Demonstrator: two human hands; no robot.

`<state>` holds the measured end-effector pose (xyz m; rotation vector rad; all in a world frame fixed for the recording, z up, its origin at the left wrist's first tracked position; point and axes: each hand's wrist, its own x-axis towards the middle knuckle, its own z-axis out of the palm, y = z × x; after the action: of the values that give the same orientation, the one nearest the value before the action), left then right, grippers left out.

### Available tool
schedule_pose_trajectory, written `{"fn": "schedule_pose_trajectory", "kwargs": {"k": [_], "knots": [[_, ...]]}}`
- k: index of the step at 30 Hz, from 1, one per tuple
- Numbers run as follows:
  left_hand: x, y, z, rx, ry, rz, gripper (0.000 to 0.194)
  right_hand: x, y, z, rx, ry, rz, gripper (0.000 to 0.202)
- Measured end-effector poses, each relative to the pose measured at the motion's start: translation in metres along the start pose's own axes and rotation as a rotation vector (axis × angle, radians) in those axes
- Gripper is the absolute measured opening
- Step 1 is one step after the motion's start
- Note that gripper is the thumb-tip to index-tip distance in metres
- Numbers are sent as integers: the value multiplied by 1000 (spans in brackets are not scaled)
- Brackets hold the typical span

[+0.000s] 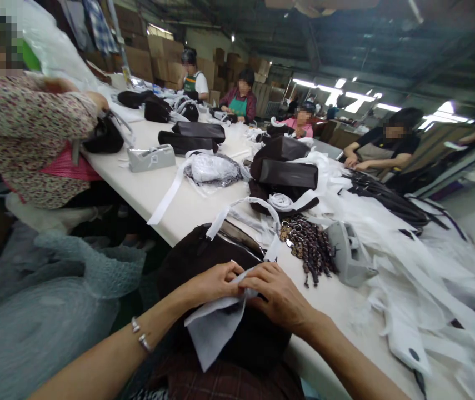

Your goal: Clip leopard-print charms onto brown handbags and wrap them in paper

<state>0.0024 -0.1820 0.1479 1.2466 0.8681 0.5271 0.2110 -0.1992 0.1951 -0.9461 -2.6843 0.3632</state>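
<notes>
A dark brown handbag (187,250) rests against me at the table's edge, its handle (248,201) wrapped in white material and standing in an arch. In front of the bag, my left hand (216,282) pinches a sheet of white wrapping material (218,328). My right hand (276,291) grips the same sheet close beside it, fingers curled. The loose end of the sheet hangs down over the bag's near side. Part of the bag is hidden behind my hands and the sheet.
Beaded tassels with rings (310,247) lie right of the bag, beside a grey tape dispenser (348,253). White strips (420,283) cover the table's right side. More dark bags (287,166) stand ahead. A bubble-wrap roll (45,333) is at lower left. Several co-workers sit around the table.
</notes>
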Motion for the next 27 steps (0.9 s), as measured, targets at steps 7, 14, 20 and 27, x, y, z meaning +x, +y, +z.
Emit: {"fn": "schedule_pose_trajectory", "kwargs": {"k": [7,14,20,27], "knots": [[-39,-17,-1,285,137,-54,30,1,6,7,-40,-3,-180,12],[-38,-22,11,465,321,62,12,15,-1,17,-66,-105,-255,21],[-47,-16,18,545,340,167,18,24,7,31,110,28,-105,3],[-60,-44,20,969,610,345,31,27,10,40,211,5,16,8]]}}
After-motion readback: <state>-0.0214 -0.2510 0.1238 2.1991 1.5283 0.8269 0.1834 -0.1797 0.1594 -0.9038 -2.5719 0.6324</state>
